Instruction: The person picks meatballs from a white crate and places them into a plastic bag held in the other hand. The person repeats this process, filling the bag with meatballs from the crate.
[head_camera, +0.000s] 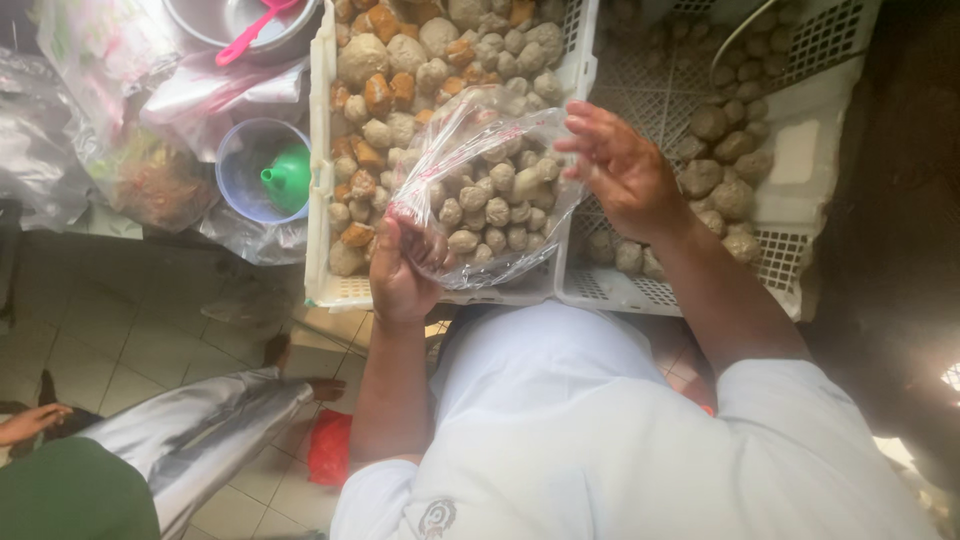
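From my remote seat I see the left hand (400, 270) with its fingers pinched shut on the near edge of a clear, thin plastic bag (480, 190) that is partly filled with small round grey-brown meatballs (490, 215); the bag hangs just over the near end of a white perforated plastic crate (322, 150) heaped with more grey balls and orange-brown fried pieces. The right hand (620, 165) is open, fingers spread, touching the bag's far rim and holding nothing that I can make out. My worry is the film: it looks flimsy, and with only one hand truly gripping, the loaded bag could sag, slip, or tip so that balls roll out over the crate's near wall toward the tiled floor (130, 340). The mouth could also fold shut if the open hand lets the rim go. A second white perforated crate (800, 250) with fewer balls sits touching on the right. To the left lie crumpled clear bags, a bluish plastic bowl (245, 165) with a green funnel (288, 177), and a metal basin holding a pink spoon (250, 30). Another person's hand (35, 422) shows at lower left, well apart.
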